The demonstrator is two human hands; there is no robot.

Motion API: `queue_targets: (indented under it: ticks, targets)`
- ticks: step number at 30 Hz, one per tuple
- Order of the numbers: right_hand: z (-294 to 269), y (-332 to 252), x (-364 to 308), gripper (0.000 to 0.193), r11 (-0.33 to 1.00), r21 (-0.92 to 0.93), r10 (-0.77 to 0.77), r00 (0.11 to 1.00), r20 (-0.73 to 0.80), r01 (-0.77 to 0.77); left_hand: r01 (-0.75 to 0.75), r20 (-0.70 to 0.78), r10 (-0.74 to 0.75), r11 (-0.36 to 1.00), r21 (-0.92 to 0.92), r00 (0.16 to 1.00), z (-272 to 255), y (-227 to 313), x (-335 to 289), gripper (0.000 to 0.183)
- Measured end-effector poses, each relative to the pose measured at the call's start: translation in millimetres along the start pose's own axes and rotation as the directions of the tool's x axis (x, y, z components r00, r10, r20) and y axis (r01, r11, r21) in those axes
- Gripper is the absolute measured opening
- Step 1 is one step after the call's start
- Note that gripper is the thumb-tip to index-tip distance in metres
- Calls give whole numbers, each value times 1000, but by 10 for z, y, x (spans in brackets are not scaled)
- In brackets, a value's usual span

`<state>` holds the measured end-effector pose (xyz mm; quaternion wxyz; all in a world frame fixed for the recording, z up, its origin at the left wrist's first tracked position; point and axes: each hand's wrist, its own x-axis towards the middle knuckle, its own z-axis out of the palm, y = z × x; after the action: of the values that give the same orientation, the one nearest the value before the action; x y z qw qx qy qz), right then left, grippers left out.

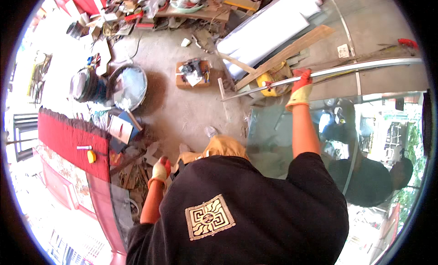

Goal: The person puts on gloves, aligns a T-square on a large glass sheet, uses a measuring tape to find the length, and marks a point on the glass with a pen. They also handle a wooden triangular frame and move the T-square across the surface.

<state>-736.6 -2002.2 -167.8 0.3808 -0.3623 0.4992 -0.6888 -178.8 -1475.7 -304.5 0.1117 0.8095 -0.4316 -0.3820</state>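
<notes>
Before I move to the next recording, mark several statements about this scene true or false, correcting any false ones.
1. The right hand touches the long metal bar. True.
2. The left hand touches the bar too. False: it is by the person's left side, well apart from the bar.
3. The right glove has red fingers. True.
4. The brown box has small things on top. True.
5. The big rolls beside the wooden plank are green. False: they are white.

two gloves (pixel 299 95), one silver bar (pixel 360 66)
</notes>
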Motion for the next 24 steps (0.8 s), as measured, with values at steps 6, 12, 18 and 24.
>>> queue_targets:
  ticks: [6, 12, 18, 24]
  targets:
    - [-742, 861, 477, 54, 995, -69, 44, 954, -297, -67, -125, 141, 140, 986, -110, 980, 705, -805, 105, 32]
    - [-659, 1502, 1140, 28, 958, -283, 31, 996, -85, -54, 88, 188, -35, 954, -286, 982, 1188, -615, -366, 31]
    - [-1183, 1353, 1339, 48, 765, 150, 604, 778, 172, -627, 338, 198, -279, 846, -412, 940, 524, 517, -646, 55]
    - [-1200, 1339, 1244, 84, 536, -485, 765, 640, -66, -691, 416, 52, -452, 761, -498, 890, 571, 599, -1020, 45]
